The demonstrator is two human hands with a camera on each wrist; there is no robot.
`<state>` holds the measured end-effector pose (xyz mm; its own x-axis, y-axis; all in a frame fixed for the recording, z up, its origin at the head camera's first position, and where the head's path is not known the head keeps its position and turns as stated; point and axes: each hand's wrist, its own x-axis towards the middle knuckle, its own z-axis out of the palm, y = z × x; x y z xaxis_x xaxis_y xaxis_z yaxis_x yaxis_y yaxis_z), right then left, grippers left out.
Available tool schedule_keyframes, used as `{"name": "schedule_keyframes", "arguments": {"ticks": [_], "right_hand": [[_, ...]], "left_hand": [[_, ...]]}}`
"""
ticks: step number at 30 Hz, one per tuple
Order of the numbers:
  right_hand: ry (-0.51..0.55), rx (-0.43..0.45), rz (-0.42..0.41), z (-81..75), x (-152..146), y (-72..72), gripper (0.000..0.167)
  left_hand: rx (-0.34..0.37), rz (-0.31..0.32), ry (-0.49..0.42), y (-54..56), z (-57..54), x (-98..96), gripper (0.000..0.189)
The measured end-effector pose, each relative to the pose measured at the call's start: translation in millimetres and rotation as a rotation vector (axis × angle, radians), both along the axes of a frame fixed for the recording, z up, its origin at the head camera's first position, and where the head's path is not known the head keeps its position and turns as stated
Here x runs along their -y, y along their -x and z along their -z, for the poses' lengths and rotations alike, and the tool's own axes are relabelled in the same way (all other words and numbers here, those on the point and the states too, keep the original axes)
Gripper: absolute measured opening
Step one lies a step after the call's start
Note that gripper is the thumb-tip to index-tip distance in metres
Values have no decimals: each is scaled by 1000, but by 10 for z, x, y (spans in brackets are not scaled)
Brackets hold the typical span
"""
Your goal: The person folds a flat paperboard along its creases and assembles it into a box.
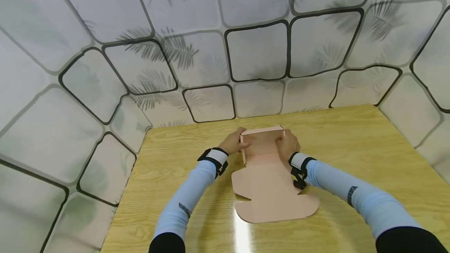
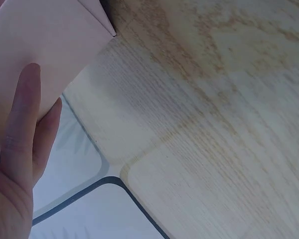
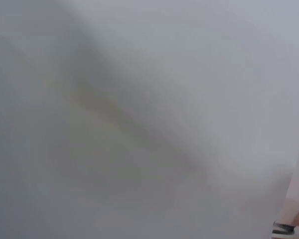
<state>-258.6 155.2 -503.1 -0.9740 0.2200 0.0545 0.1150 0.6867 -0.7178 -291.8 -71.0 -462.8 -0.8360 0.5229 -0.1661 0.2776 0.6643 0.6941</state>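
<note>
A pink cardboard box, partly folded, lies on the table in the head view. Its far end has raised walls, while the flaps with rounded corners spread flat toward the person. My left hand grips the left wall at the far end, thumb over the inner side. At the opposite wall, my right hand pinches the cardboard, its thumb inside. The left wrist view has the fingers lying against a pink outer panel. A pale blurred surface fills most of the right wrist view.
The wood-grain table reaches back to a patterned wall covering close behind the box. More of this covering borders the table on the left. Both wrists wear strapped devices, and the right one hangs over the cardboard.
</note>
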Motion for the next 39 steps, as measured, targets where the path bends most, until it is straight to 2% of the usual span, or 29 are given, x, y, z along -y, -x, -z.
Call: {"name": "schedule_keyframes", "arguments": {"ticks": [12, 15, 17, 19, 22, 27, 31, 34, 37, 39], "right_hand": [[6, -41, -52, 13, 4, -7, 29], [38, -38, -45, 15, 30, -2, 38], [71, -64, -73, 34, 33, 8, 47], [87, -91, -136, 49, 6, 9, 55], [126, -83, -290, 41, -96, -18, 65], [231, 78, -566, -95, -351, -42, 75], [344, 164, -773, -269, -527, 25, 84], [413, 262, -831, -359, -613, 72, 76], [452, 343, -819, -389, -637, 103, 65], [469, 368, -810, -382, -639, 103, 63]], "left_hand": [[-3, 3, 6, 0, 22, 29, 67], [-16, 7, 15, 5, 9, 50, 68], [-35, 14, 29, 11, -8, 65, 70], [-69, 24, 48, 13, -23, 75, 72], [-128, 38, 52, 16, -7, 76, 71], [-201, 59, 9, 16, 76, 71, 69], [-220, 70, 45, 16, 93, 95, 80], [-172, 73, 72, -4, 63, 103, 90], [-129, 90, 72, -32, 14, 110, 94], [-130, 114, 74, -49, -1, 111, 95]]}}
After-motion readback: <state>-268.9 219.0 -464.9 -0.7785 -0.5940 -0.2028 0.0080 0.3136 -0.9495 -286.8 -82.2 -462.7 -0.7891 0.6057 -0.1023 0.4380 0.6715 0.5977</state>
